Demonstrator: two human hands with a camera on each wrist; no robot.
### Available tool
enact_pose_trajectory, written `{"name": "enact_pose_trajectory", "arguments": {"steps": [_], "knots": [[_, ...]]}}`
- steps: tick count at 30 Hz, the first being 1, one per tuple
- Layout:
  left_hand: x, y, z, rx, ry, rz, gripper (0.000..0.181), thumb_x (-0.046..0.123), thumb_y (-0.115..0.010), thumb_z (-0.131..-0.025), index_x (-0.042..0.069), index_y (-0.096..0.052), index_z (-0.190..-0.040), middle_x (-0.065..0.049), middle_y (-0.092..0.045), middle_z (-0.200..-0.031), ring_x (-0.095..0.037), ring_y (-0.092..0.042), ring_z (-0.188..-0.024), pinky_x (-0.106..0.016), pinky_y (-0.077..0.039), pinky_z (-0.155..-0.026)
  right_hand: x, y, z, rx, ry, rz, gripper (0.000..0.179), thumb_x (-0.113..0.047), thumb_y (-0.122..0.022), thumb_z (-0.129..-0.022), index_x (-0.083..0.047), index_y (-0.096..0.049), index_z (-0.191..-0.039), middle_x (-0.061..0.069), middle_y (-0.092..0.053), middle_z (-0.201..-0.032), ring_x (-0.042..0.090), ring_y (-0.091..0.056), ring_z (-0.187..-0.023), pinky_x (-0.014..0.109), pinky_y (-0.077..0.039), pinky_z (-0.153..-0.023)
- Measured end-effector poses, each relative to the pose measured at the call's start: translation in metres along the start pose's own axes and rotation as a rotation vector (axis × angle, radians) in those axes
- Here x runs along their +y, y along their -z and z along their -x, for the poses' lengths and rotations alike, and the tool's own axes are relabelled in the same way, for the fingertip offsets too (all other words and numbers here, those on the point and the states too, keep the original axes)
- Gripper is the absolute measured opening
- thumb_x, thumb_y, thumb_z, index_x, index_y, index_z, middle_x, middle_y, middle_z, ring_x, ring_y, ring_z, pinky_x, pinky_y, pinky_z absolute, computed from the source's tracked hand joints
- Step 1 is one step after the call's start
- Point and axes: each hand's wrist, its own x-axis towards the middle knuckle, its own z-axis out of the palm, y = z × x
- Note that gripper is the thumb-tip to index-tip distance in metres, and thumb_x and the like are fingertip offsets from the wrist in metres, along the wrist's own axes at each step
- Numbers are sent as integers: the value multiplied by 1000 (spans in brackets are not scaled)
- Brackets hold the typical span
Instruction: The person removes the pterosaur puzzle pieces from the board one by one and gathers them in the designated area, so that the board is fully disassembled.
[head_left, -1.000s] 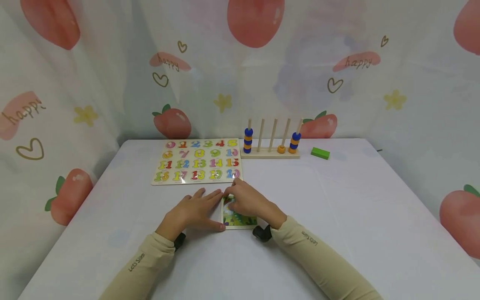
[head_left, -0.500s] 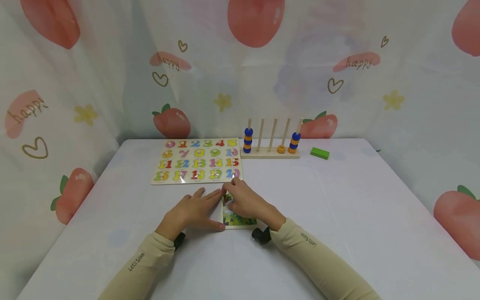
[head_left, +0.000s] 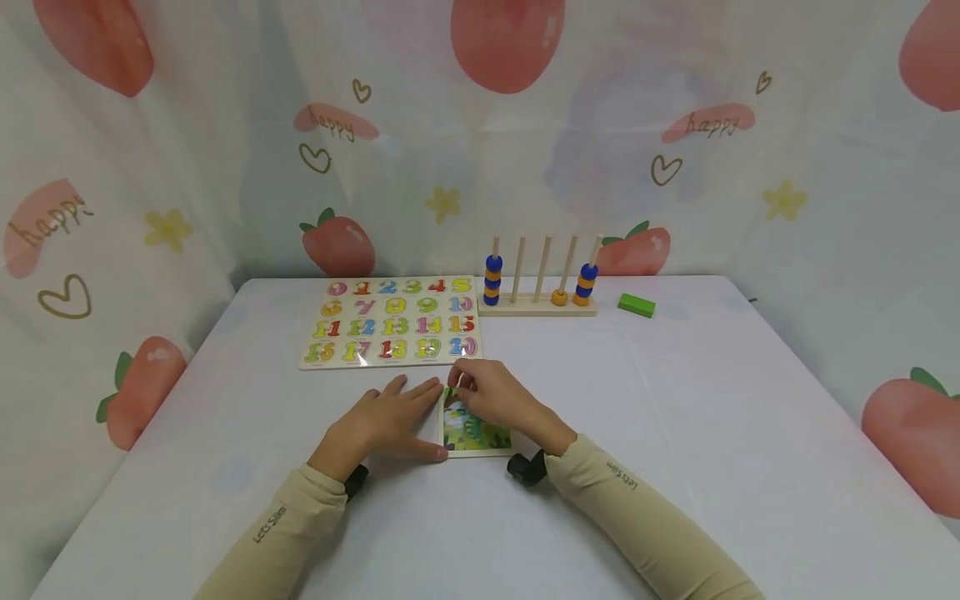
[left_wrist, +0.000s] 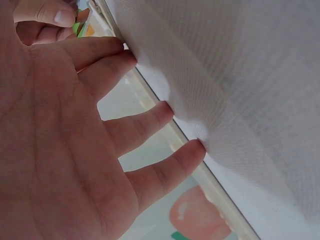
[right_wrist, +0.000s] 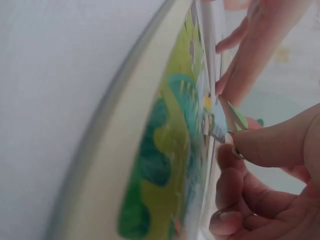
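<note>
A small picture puzzle [head_left: 477,442] with a pale frame and a green garden scene lies flat on the table. My left hand [head_left: 382,425] rests beside it, fingers spread and straight, with the thumb tip at the lower left corner and fingertips by the upper left one. Over the puzzle's upper part, my right hand [head_left: 498,396] pinches a puzzle piece [right_wrist: 234,117] between thumb and fingers. That piece, green, brown and pale blue, stands tilted up from the picture. The right hand covers the puzzle's upper right in the head view.
Just beyond the puzzle lies a number board [head_left: 390,323] with colourful numerals. To its right stands a wooden bead stacker [head_left: 536,307] with upright pegs and blue and orange beads. A green block [head_left: 637,305] sits farther right on the white table [head_left: 675,433].
My right hand's fingers have drawn back slightly and curled at the puzzle's upper left corner, and the pinched piece now shows more. The left hand has kept its place.
</note>
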Motion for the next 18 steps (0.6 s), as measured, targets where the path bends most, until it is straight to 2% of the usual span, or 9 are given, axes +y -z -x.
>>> {"name": "enact_pose_trajectory", "arguments": {"steps": [4,11,18], "knots": [[0,0,1,3,-4,-2,106,63,-84,-85,19,-36,-169,2,-31,-175,-41,-21,-160,-67,-25,-123,2,-1,0,13,-23,-42,11,1,-64,-101,-7,-71,-106,0,-67,-87,15,-59,-78,29,-51,-73],[0,0,1,13,-15,-17,106,64,-84,-85,19,-36,-169,2,-32,-174,-42,-22,-160,-68,-27,-123,6,5,5,102,-73,-87,12,1,-66,-102,-7,-73,-108,2,-70,-94,19,-61,-85,33,-54,-80],[-1,-2,3,29,-25,-19,106,62,-85,-85,18,-38,-168,1,-33,-174,-42,-22,-160,-67,-27,-123,22,17,13,146,-123,-129,14,-1,-63,-103,-7,-75,-108,1,-74,-95,19,-62,-83,33,-53,-75]]}}
